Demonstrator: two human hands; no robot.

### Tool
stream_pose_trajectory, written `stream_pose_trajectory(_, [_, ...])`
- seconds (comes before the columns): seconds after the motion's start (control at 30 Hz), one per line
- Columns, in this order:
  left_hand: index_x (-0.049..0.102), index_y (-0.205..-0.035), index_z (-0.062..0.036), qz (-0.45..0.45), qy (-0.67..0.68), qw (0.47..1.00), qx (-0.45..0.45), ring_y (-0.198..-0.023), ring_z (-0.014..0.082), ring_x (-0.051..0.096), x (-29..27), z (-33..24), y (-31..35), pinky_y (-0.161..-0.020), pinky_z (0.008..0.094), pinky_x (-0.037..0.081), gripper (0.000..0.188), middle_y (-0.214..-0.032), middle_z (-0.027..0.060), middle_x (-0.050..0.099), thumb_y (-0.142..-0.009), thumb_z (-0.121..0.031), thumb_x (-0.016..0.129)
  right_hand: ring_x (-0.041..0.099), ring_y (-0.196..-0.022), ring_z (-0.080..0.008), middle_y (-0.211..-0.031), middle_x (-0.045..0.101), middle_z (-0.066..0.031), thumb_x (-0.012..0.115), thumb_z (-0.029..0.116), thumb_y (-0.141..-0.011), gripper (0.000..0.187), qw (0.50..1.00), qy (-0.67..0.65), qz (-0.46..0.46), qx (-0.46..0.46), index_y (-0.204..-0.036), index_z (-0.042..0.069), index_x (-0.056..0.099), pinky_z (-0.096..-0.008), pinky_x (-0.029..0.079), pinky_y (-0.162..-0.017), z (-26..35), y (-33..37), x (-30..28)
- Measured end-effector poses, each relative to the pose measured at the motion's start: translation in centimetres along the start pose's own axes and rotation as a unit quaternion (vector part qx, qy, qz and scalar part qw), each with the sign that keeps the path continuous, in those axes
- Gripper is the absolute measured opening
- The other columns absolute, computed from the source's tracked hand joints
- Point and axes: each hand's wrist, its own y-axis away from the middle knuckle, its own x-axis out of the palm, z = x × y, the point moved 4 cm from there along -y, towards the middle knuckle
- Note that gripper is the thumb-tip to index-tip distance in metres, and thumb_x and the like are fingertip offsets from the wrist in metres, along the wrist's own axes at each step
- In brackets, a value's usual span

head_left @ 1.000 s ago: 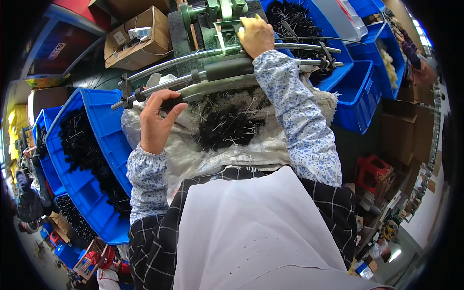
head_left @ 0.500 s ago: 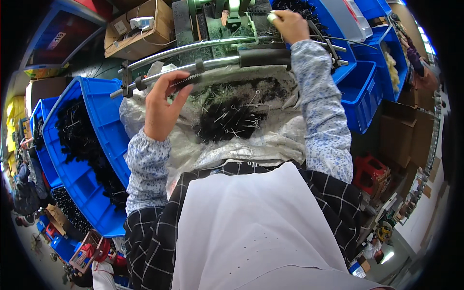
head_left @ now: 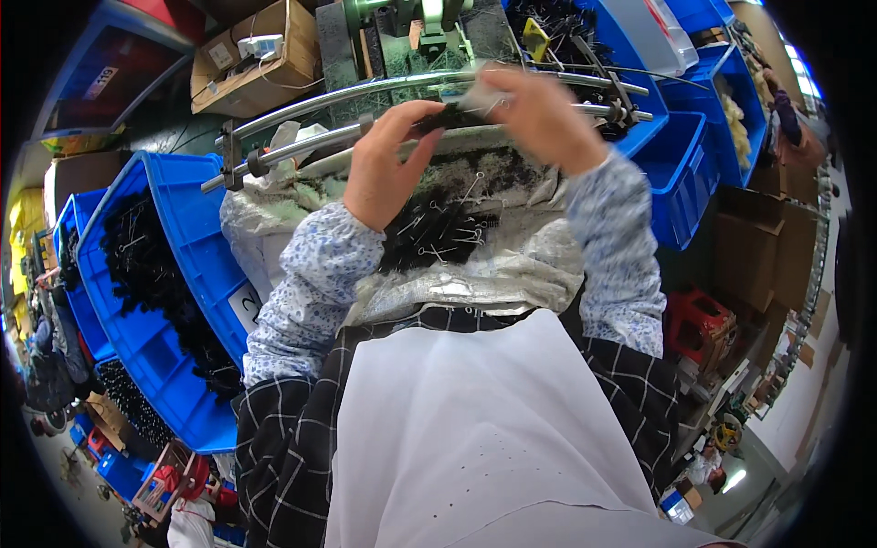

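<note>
Between thumb and fingers, my left hand pinches a small black bristle brush, just on the near side of the metal rails. My right hand is beside the brush's right end, smeared by motion. Whether its fingers grip the brush I cannot tell. A pale, blurred patch shows at those fingertips. Below both hands, a whitish plastic sheet lies over my lap, bearing a heap of black bristle dust and several looped wire pieces.
A green machine stands beyond the rails. At left, a large blue bin holds black brushes. A cardboard box sits at the far left. Another blue bin and a red stool are at right.
My left hand has moved right with the brush. My right hand has come left and nearer, from beside the machine to the brush, uncovering a small yellow piece at the far right.
</note>
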Motion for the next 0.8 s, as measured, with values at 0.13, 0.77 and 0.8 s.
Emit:
stream_pose_trajectory(0.13, [0.048,-0.120,-0.0022,0.011,-0.004,0.998,-0.054,-0.095,0.0144,0.060,-0.3,0.6,0.6,-0.080,0.0260,0.049,0.040,-0.108,0.0105,0.058,-0.082,0.002,0.059,0.063,-0.074,-0.0260,-0.087,0.065,-0.0130,0.056,0.018,-0.085,0.022,0.985,-0.021,-0.102,-0.140,-0.103,0.007,0.062,-0.0347,0.050,-0.065,1.7,1.1,3.2])
stream_pose_trajectory(0.77, [0.050,-0.108,-0.0035,0.218,-0.086,0.965,-0.120,-0.099,0.0281,0.052,-3.7,2.2,8.4,-0.088,0.0355,0.038,0.031,-0.103,0.0120,0.057,-0.082,-0.014,0.063,0.063,-0.078,-0.0238,-0.080,0.064,-0.0051,0.056,0.016,-0.080,0.023,0.939,0.223,-0.253,-0.060,-0.100,0.022,0.067,-0.0372,0.050,-0.071,-8.4,-9.1,2.2])
stream_pose_trajectory(0.8, [0.049,-0.109,-0.0031,0.222,-0.058,0.959,-0.166,-0.100,0.0277,0.053,-3.9,1.7,7.9,-0.088,0.0346,0.039,0.032,-0.105,0.0113,0.057,-0.082,-0.013,0.063,0.062,-0.079,-0.0234,-0.082,0.064,-0.0047,0.057,0.017,-0.081,0.022,0.939,0.223,-0.255,-0.069,-0.100,0.022,0.067,-0.0368,0.050,-0.073,-8.8,-9.4,2.2])
